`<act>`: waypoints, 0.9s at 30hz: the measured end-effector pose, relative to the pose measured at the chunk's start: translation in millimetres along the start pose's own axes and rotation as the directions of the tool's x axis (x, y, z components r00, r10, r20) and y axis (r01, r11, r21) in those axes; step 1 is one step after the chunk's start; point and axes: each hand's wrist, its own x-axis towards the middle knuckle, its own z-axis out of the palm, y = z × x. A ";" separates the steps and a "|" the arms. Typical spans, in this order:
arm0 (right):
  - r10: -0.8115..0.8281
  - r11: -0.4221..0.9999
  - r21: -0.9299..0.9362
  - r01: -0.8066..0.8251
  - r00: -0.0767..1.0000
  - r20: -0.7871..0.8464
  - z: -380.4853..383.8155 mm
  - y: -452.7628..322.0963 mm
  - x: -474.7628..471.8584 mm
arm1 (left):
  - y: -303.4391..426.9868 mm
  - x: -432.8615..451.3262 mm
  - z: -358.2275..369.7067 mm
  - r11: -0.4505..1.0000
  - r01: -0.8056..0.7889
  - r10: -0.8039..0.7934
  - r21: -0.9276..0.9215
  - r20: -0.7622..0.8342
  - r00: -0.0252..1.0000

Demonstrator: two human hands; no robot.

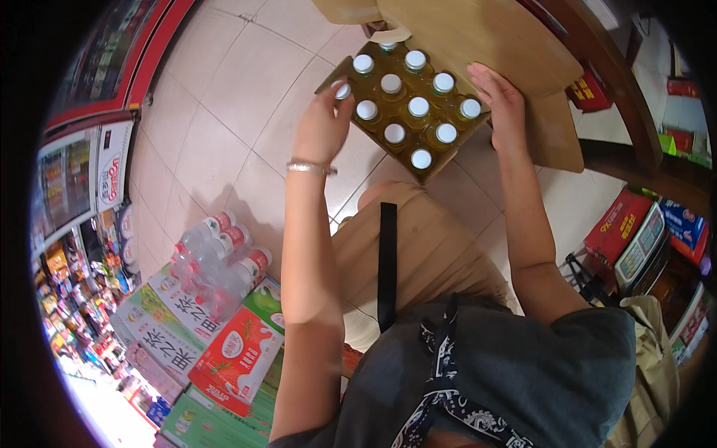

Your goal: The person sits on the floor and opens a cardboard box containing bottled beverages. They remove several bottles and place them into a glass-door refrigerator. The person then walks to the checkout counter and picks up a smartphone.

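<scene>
An open cardboard carton (330, 79) holds several bottles of yellowish liquid with white caps (418, 106), set upright in rows. At its left corner, my left hand (326, 126), with a bracelet at the wrist, has its fingertips beside a white-capped bottle (341, 90); whether they grip it is unclear. My right hand (502, 103) is at the opposite side, fingers stretched out and nothing held. Behind that hand rises a large brown cardboard flap (476, 33); contact between them cannot be made out.
Shrink-wrapped plastic bottles (221, 260) rest on stacked drink cartons (238, 358) at left. Past the tiled floor (224, 112) stands a red-framed glass-door cabinet (129, 61). On the right are a dark wooden frame (633, 84), a digital scale (641, 246) and a red box (616, 224).
</scene>
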 end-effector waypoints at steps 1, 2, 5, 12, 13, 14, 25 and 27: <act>-0.051 0.999 -0.010 0.051 0.998 -0.021 0.2 5.0 6.7 | -2.6 -14.8 -2.2 0.998 0.036 -0.039 0.042 0.069 0.997; -0.103 0.995 -0.020 0.102 0.994 -0.042 -3.4 11.3 14.6 | -5.6 -27.3 -2.8 0.994 0.068 -0.079 0.084 0.137 0.987; -0.211 0.974 -0.106 0.200 0.971 -0.111 7.6 21.6 16.7 | -23.1 -54.7 0.2 0.994 0.102 -0.109 0.049 0.169 0.980; -0.531 0.632 -0.506 0.588 0.803 0.270 76.0 36.8 15.5 | -0.8 -61.3 -14.3 0.991 0.009 -0.013 0.134 0.031 0.999; -0.449 0.599 -0.582 0.550 0.832 0.324 91.3 27.2 17.3 | 1.3 -64.0 -13.6 0.992 -0.002 -0.002 0.127 0.027 1.000; -0.523 0.463 -0.610 0.643 0.754 0.397 100.0 30.2 28.5 | 3.9 -68.4 -12.3 0.993 -0.012 0.009 0.121 0.022 1.000; -0.068 -0.161 -0.852 0.498 0.856 0.513 175.5 51.4 146.6 | -9.0 -85.5 -4.4 0.947 -0.012 -0.024 0.320 0.109 0.994; -0.047 -0.205 -0.800 0.565 0.810 0.584 175.5 46.0 150.3 | -9.2 -91.1 -8.3 0.960 -0.006 -0.027 0.281 0.111 0.993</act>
